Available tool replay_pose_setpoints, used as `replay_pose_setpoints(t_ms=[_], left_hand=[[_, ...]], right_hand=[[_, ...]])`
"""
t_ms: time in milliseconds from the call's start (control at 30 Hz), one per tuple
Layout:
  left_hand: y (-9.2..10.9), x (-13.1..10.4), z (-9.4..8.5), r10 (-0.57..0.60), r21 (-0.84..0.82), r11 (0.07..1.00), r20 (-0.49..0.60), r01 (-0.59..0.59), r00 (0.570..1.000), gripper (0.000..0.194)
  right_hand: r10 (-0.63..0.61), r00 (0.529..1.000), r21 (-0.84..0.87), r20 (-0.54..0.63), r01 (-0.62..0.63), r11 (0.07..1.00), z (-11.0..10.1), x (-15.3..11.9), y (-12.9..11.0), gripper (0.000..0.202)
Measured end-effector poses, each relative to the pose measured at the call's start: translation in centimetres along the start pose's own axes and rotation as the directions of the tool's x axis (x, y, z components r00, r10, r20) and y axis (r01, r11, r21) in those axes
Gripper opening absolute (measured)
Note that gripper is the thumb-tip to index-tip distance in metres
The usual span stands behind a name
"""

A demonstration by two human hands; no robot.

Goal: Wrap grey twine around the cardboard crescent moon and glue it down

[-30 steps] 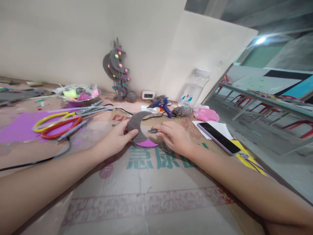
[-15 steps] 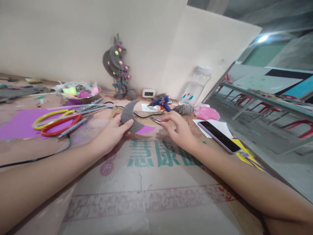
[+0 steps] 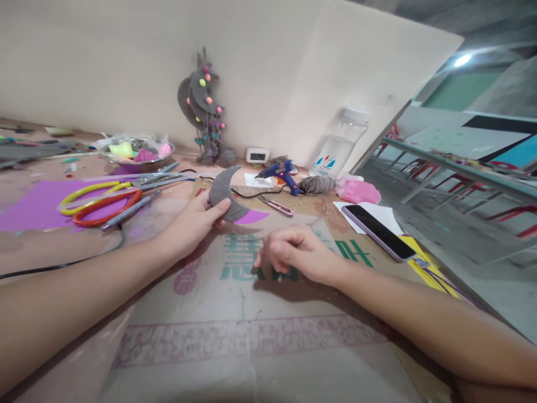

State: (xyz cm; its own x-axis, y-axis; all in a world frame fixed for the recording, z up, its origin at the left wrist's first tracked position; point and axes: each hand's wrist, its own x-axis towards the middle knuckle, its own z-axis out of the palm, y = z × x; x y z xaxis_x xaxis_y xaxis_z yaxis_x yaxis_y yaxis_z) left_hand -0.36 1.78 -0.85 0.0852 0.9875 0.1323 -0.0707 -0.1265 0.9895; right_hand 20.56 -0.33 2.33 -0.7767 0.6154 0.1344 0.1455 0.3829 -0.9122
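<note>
A grey yarn-wrapped crescent (image 3: 229, 196) is pinched in my left hand (image 3: 201, 215), thumb on its front face. A strip of purple paper (image 3: 251, 216) shows at the crescent's lower tip. My right hand (image 3: 297, 254) hovers over the printed cardboard with its fingers curled together; a small dark bit shows at the fingertips, too small to make out. Beyond that hand lies a pair of pink-handled tweezers or a slim cutter (image 3: 277, 206). The blue glue gun (image 3: 282, 174) stands behind it, beside a ball of grey yarn (image 3: 318, 184).
Scissors with yellow and red handles (image 3: 104, 210) lie on purple paper (image 3: 29, 204) at left. Behind are a bowl (image 3: 136, 159), a decorated crescent hanging (image 3: 205, 112), a small clock (image 3: 257, 155) and a bottle (image 3: 338, 143). A phone (image 3: 377, 232) lies at right.
My right hand has left the pink-handled tool and moved down toward me over the cardboard, fingers now curled. My left hand still holds the crescent. The view has shifted slightly.
</note>
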Motion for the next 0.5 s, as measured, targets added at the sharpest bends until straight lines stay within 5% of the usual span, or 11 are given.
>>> replay_pose_setpoints(t_ms=[100,267,367,500], left_hand=[[-0.15,0.06,-0.08,0.013,0.008,1.0,0.012,-0.013,1.0,0.024],[0.0,-0.11,-0.05,0.026,0.042,0.999,0.021,-0.027,0.999,0.023],[0.3,-0.25,0.06,0.019,0.052,0.998,0.02,-0.02,1.0,0.023],[0.13,0.01,-0.08,-0.003,0.006,1.0,-0.013,0.003,1.0,0.02]], right_hand=[[-0.021,0.998,0.004,-0.051,0.021,1.0,-0.06,-0.13,-0.06,0.047],[0.062,0.969,0.0,0.238,-0.064,0.998,-0.02,-0.24,-0.11,0.044],[0.031,0.993,0.048,0.116,-0.037,0.998,0.05,-0.23,-0.49,0.045],[-0.089,0.992,-0.218,0.093,0.108,0.97,0.47,0.15,-0.61,0.029]])
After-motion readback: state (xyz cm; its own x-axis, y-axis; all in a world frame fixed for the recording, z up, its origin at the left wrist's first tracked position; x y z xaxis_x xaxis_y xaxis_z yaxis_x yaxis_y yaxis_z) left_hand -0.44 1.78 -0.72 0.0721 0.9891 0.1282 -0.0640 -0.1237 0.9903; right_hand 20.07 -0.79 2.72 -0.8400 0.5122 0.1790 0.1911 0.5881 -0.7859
